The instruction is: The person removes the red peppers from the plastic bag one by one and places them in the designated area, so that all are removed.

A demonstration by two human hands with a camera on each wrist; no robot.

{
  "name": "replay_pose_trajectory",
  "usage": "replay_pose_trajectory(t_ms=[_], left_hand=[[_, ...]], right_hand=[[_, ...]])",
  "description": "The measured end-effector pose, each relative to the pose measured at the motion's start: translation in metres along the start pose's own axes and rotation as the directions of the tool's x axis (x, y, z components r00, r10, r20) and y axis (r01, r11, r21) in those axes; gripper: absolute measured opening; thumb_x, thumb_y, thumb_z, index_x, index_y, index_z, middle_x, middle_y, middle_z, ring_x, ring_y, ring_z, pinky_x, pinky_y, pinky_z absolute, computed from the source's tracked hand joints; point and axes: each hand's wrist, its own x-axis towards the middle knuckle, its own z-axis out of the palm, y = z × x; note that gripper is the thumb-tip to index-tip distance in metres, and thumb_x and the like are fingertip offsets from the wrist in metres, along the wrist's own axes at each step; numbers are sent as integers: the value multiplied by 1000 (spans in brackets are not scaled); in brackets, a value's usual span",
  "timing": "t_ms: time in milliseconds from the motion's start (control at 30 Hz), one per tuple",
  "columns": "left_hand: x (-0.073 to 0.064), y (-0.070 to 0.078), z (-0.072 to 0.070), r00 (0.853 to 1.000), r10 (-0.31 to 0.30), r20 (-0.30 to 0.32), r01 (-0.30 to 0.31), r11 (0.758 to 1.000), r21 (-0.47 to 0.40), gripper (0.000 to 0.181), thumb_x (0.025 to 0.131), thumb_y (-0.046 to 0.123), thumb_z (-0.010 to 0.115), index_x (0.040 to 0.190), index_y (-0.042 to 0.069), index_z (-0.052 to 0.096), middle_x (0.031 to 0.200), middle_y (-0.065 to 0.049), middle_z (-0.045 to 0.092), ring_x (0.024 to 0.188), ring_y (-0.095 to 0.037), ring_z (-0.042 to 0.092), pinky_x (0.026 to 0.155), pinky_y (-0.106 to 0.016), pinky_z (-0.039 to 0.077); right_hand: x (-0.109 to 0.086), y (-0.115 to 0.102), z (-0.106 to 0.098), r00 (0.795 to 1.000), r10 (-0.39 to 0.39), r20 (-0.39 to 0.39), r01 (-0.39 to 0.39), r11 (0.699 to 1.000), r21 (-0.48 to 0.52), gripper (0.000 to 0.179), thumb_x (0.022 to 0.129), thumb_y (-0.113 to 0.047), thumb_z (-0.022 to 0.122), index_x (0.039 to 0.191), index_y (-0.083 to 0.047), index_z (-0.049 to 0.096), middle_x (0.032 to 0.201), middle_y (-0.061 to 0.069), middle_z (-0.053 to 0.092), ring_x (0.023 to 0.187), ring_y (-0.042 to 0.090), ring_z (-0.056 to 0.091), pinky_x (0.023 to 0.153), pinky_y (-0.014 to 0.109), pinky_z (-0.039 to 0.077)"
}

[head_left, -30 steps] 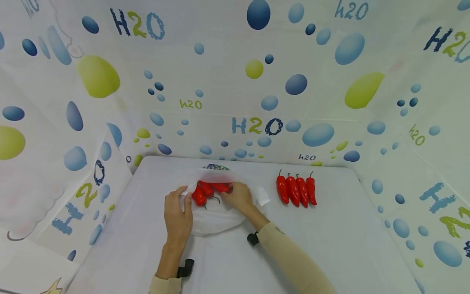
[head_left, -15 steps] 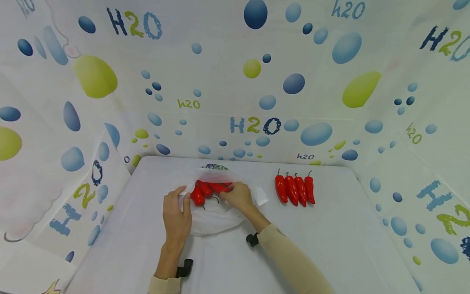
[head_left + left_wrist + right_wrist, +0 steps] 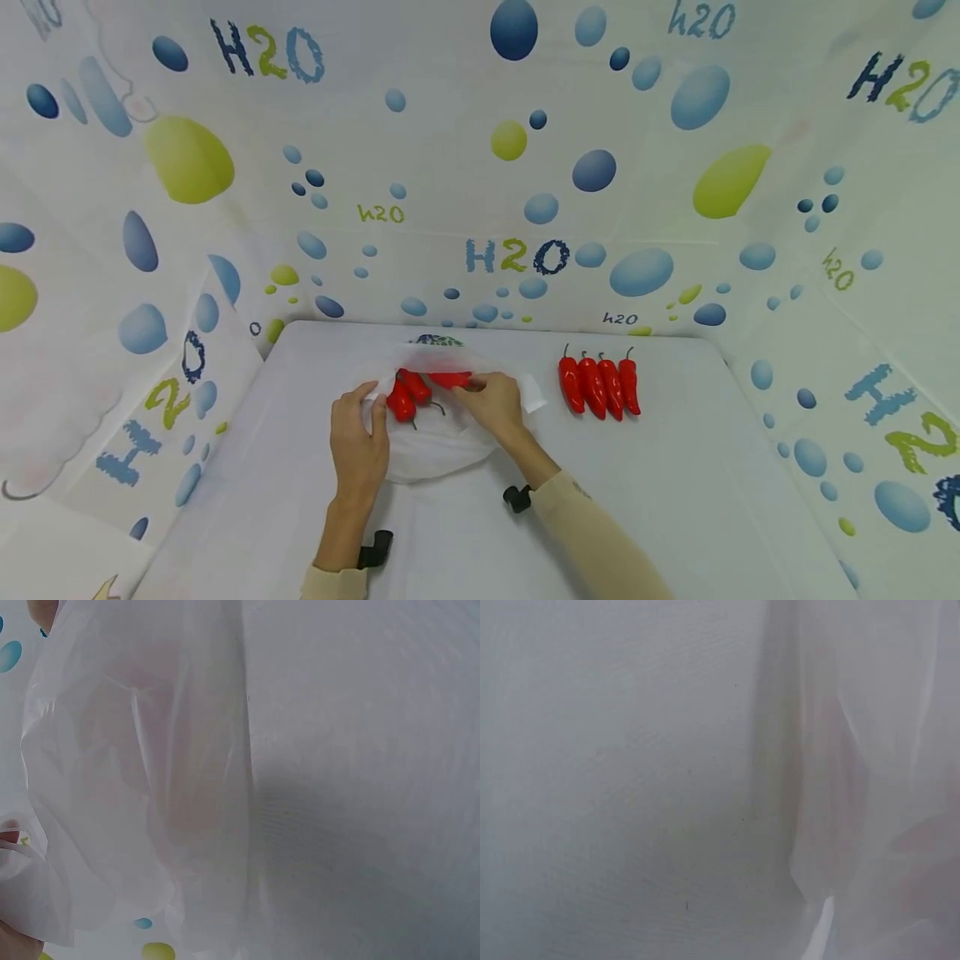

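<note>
Around a white bag (image 3: pixel 441 457), the left hand (image 3: pixel 359 437) and right hand (image 3: pixel 495 406) sit, grips unclear, with three red peppers (image 3: pixel 402 403) showing inside and four others (image 3: pixel 592 388) lined up rightward on the bench (image 3: pixel 637 492), so packing or unpacking looks only partway.
</note>
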Motion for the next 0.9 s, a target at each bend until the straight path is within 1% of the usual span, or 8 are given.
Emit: replay_pose_trajectory(t_ms=[67,133,300,400,567,733,900], left_hand=[[0,1,1,1000,-1,4,1,1000,1,31,104,12,64,133,1,64,113,-19,67,106,-35,57,88,-38,42],[0,2,1,1000,-1,6,1,1000,3,31,104,12,64,133,2,64,113,-18,67,107,-35,57,89,-38,42],[0,5,0,1000,9,-5,-9,1000,3,32,102,10,66,133,2,64,114,-18,67,106,-34,58,88,-37,43],[-1,6,1,1000,7,-7,-7,1000,-4,32,101,9,67,133,2,64,113,-18,67,105,-34,57,87,-36,42],[-2,5,2,1000,-5,0,5,1000,-3,32,102,9,66,133,2,64,113,-18,66,104,-34,57,86,-36,42],[-2,4,3,1000,-8,2,8,1000,2,31,102,10,66,132,2,64,114,-18,66,105,-34,57,87,-36,42],[-2,5,3,1000,-6,4,6,1000,-1,31,103,10,65,132,1,64,114,-19,66,105,-35,57,87,-37,42]], right_hand=[[-2,1,-3,1000,-18,-3,18,1000,3,27,86,-31,83,95,-5,83,83,3,78,75,15,70,64,29,56],[-5,2,-5,1000,-23,-1,23,1000,10,29,87,-32,83,98,-5,84,86,2,78,77,15,70,65,28,56],[-12,3,-10,1000,12,-1,-12,999,41,36,89,-36,83,109,-7,83,93,-1,79,84,13,69,69,28,57],[-16,0,-15,1000,14,-19,-13,999,47,37,89,-38,82,112,-8,82,91,-2,78,83,13,69,70,28,57],[-23,-7,-23,998,2,-55,2,997,75,35,89,-36,83,111,-9,83,88,-2,77,80,14,68,69,28,57],[-29,-11,-30,997,-14,-78,21,994,103,32,89,-35,84,109,-10,83,90,-1,77,81,14,69,70,28,58],[-34,-14,-37,995,-38,-94,49,991,121,32,88,-35,84,110,-11,83,91,0,77,80,14,69,68,26,58]])
